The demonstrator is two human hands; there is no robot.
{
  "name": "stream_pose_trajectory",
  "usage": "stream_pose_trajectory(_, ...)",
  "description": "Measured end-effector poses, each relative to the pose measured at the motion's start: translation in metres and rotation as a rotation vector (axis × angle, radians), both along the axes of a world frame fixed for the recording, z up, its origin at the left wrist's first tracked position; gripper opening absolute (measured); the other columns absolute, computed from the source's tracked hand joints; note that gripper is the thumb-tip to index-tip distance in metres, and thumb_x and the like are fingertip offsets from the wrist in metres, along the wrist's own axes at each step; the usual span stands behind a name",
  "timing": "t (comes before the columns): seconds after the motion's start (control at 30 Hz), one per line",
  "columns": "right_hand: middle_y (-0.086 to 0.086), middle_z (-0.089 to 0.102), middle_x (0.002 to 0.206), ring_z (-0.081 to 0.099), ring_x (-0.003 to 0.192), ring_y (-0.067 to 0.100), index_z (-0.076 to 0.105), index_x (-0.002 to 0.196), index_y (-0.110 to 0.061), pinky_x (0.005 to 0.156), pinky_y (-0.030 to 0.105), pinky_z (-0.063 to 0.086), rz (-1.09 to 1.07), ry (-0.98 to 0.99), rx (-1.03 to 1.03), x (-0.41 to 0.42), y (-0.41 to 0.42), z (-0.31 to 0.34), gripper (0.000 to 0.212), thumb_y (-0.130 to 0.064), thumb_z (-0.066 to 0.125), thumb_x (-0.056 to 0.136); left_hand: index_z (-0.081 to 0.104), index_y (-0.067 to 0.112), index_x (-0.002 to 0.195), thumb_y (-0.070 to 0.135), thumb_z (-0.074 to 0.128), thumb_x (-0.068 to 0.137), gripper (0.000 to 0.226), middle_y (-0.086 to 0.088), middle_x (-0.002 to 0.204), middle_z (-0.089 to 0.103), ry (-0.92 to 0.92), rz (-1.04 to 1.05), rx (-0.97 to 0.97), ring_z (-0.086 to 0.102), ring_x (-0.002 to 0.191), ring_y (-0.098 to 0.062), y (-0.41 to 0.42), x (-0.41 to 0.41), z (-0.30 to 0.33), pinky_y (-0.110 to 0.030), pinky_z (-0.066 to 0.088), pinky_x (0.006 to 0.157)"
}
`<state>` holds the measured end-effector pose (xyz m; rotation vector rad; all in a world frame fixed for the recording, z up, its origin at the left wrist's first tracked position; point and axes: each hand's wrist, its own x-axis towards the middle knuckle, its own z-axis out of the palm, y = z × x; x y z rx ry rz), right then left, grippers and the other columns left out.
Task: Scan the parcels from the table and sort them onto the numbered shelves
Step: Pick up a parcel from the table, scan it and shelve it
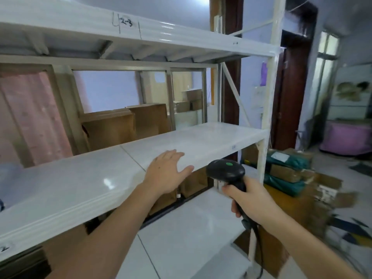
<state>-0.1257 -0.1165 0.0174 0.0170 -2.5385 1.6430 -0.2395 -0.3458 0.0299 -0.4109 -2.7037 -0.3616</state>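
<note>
Head view: left hand (168, 174) fingers spread above shelf (201, 137); right hand (251, 200) grips scanner (226, 170)

pink curtain (34, 117) behind rack at left, dark wooden door frame (291, 97) right, pink bin (348, 139) beyond

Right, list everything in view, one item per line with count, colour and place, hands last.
shelf rack: one, white, three boards visible, fills left and centre
cardboard boxes: several, brown, behind the middle shelf
pink panel: one, behind the rack, far left
parcels: several, green bags and brown boxes, stacked lower right beside the rack
pink object: one, far right, blurred
doorway: one, dark brown frame, right of the rack
scanner: one, black with green button, gripped by the right hand
left hand: flat, fingers straight, over the middle shelf's front edge
right hand: grips the scanner handle
</note>
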Motion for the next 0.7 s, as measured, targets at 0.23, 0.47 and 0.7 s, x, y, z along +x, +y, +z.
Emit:
stream_pose_trajectory(0.23,0.006,0.067,0.064,0.062,0.054,0.018,0.062,0.099,-0.019,0.050,0.026,0.052,-0.275,-0.029,-0.001,0.017,0.133,-0.013,0.007,-0.024,0.065,0.095,0.047,0.033,0.153,0.069,0.049,0.099,0.065,0.004,0.160,0.047,-0.127,-0.279,-0.012,0.046,0.145,-0.021,0.185,-0.051,-0.046,-0.047,0.040,0.120)
stream_pose_trajectory(0.47,0.003,0.064,0.056,0.062,0.047,0.017,0.062,0.092,-0.016,0.048,0.032,0.051,-0.473,-0.052,0.053,0.011,0.238,-0.051,0.008,-0.022,0.066,0.093,0.043,0.031,0.156,0.067,0.052,0.097,0.070,0.001,0.156,0.051,-0.309,-0.422,-0.017,0.050,0.140,-0.022,0.303,-0.088,-0.099,-0.047,0.047,0.113)
stream_pose_trajectory(0.7,0.011,0.063,0.060,0.059,0.045,0.018,0.062,0.100,-0.008,0.048,0.032,0.049,-0.572,-0.091,0.017,-0.039,0.295,-0.065,0.007,-0.014,0.064,0.095,0.037,0.029,0.159,0.061,0.050,0.102,0.067,0.000,0.161,0.044,-0.347,-0.515,-0.104,0.042,0.147,-0.025,0.384,-0.159,-0.125,-0.045,0.040,0.117)
